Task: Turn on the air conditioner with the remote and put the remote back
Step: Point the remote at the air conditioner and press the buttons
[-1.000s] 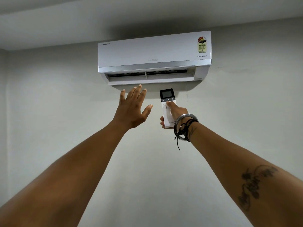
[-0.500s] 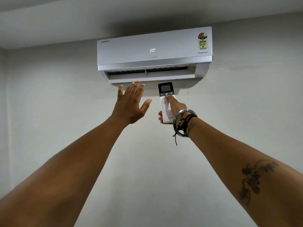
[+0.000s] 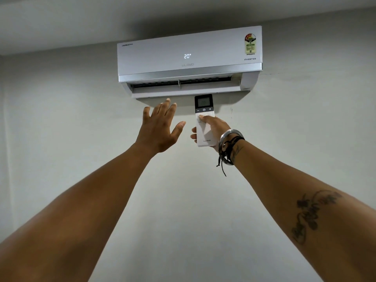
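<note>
A white wall-mounted air conditioner (image 3: 189,58) hangs high on the wall; its front panel shows a lit "20°" and the bottom flap stands slightly ajar. My right hand (image 3: 213,129) is raised below it, shut on a white remote (image 3: 204,119) with a dark screen at its top. The thumb rests on the remote's buttons just under the power key. My left hand (image 3: 158,127) is raised beside the remote, fingers spread, palm toward the unit's outlet, holding nothing.
A plain grey-white wall (image 3: 61,139) fills the view, with the ceiling (image 3: 81,21) just above the unit. A metal bangle and black threads (image 3: 227,145) circle my right wrist.
The "20°" display lit up on the unit's panel, which was dark one second ago. Both hands stay raised in nearly the same pose, and my view has shifted slightly.
</note>
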